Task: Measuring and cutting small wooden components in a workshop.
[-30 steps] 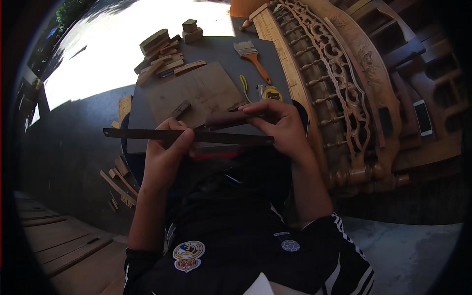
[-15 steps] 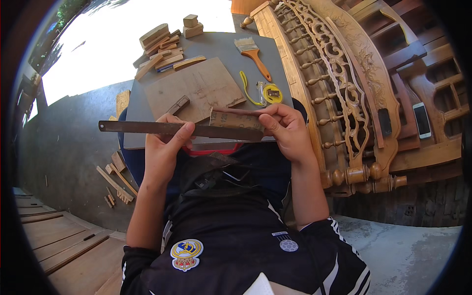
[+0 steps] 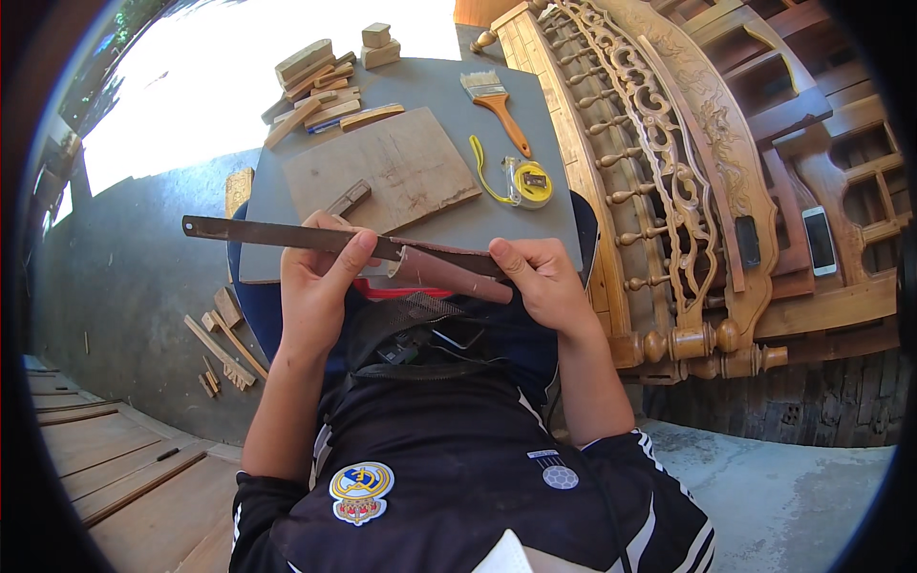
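Observation:
My left hand (image 3: 315, 286) is closed on a long flat dark metal blade (image 3: 251, 232), which reaches out leftward, slightly raised at that end. My right hand (image 3: 544, 291) pinches the blade's right part together with a piece of reddish-brown sandpaper (image 3: 449, 275), which curls along the lower side of the blade. Both hands are at the near edge of the grey tabletop (image 3: 430, 84). Just beyond them, a small wooden tool or block (image 3: 349, 199) rests on a flat wooden board (image 3: 401, 158). A yellow tape measure (image 3: 531, 186) lies beyond my right hand.
Stacked wood offcuts (image 3: 304, 74) and a paintbrush (image 3: 509, 122) are at the table's back. Carved wooden furniture panels (image 3: 712, 143) stand along the right, with two phones (image 3: 819, 239) on them. More wood strips (image 3: 218, 346) lie on the floor at left. A red handle (image 3: 401, 291) shows under the blade.
The blade's left end has risen. My right hand has moved down, and the sandpaper has turned from above the blade to below it, now showing mostly its reddish side.

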